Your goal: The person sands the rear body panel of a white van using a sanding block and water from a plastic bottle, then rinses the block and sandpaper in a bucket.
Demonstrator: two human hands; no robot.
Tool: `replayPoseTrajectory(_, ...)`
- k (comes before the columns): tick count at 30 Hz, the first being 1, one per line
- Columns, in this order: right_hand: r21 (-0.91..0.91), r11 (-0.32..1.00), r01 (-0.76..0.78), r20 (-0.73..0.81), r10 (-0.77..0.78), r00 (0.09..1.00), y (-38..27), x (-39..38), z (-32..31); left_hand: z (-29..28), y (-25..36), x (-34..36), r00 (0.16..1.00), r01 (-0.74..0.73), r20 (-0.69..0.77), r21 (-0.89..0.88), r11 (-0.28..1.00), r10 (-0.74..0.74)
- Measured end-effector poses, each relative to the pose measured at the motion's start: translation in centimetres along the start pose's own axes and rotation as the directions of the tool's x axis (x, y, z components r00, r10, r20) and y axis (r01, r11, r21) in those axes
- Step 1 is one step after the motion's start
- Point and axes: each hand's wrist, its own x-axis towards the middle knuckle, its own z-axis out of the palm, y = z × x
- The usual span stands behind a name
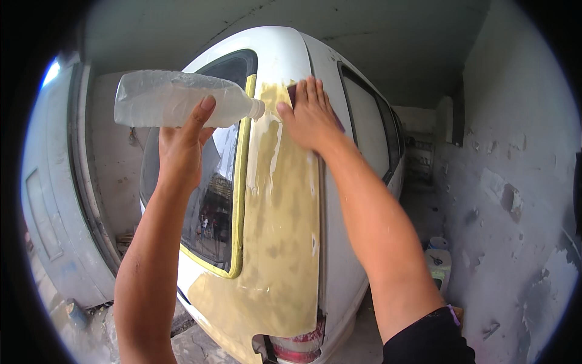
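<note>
My left hand grips a clear plastic bottle from below. The bottle lies nearly level, its uncapped-looking mouth pointing right at the car's rear corner. Wet streaks run down the yellowish sanded panel under the mouth. Higher on that panel, my right hand presses flat with its fingers pointing up. A dark reddish sheet of sandpaper shows at both sides of the hand, mostly covered by it. Yellow masking tape edges the dark rear window beside the panel.
The white vehicle fills the middle, with a red and clear tail light low down. A peeling grey wall runs along the right. Near it stand containers. A grey door is at the left, a can below it.
</note>
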Motion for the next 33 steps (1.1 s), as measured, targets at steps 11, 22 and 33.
replayPoseTrajectory(11,-0.150,0.895,0.421,0.142,-0.402,0.905,-0.1,-7.7,0.5,-1.7,0.6,-0.5,1.000,-0.008,-0.009,0.079,0.997,0.009)
replayPoseTrajectory(22,-0.141,0.840,0.524,0.171,-0.501,0.848,-1.0,-6.0,1.3,-2.2,1.4,-0.4,0.996,-0.080,-0.024,0.192,0.978,0.086)
replayPoseTrajectory(33,-0.125,0.916,0.382,0.045,-0.380,0.924,2.4,7.5,-0.5,-1.5,1.1,-0.3,0.996,-0.073,-0.039,0.129,0.989,0.079)
